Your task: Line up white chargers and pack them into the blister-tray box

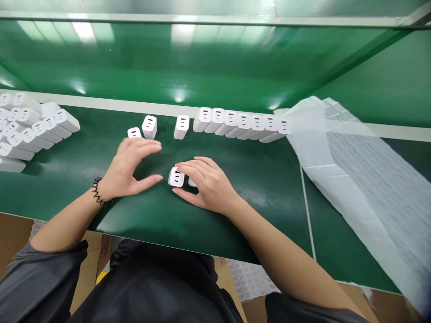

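Head view: right hand (210, 186) cups a charger (176, 176) mid-desk (256, 211), fingers curled over it. Left hand (129, 168) hovers beside, fingers spread, holding nothing. Row (240, 123) of chargers lined up behind; stack (30, 128) far left; three loose (158, 127) ones not yet aligned.

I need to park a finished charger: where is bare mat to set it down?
Bare mat lies right of the right hand, below the charger row, up to the film sheet. Also the near-left strip below the left stack. Crowded: around the left hand and the held charger.
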Demonstrator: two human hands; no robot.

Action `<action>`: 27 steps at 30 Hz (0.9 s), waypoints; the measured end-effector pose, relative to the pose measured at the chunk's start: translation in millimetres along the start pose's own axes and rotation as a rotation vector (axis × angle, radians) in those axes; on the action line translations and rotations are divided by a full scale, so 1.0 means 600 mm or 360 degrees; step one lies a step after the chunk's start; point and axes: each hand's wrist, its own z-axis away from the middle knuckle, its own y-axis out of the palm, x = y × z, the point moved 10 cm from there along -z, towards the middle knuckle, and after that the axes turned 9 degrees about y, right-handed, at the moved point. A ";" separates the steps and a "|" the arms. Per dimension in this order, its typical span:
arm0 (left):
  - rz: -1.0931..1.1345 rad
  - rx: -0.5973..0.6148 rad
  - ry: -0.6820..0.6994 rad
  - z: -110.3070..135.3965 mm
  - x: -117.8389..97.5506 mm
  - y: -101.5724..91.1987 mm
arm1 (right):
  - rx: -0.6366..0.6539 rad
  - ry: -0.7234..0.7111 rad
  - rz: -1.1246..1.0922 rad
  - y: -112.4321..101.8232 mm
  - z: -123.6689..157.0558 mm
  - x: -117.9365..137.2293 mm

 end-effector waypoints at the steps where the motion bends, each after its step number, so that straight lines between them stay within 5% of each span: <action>1: 0.0098 0.0083 0.0021 0.003 -0.009 0.020 | 0.0053 0.0012 -0.0036 -0.003 -0.001 -0.004; 6: 0.0430 0.0365 -0.0087 0.028 -0.015 0.104 | 0.0446 0.0208 -0.0155 -0.021 0.004 -0.051; 10: 0.0482 0.0405 -0.0215 0.036 -0.005 0.117 | 0.0682 0.0358 -0.0143 -0.006 0.015 -0.078; 20: 0.0529 0.0420 -0.0254 0.028 -0.004 0.104 | 0.0221 0.0004 -0.0277 0.035 -0.003 -0.033; 27: 0.0548 0.0414 -0.0241 0.029 -0.006 0.105 | 0.0186 -0.0056 -0.0319 0.036 -0.002 -0.035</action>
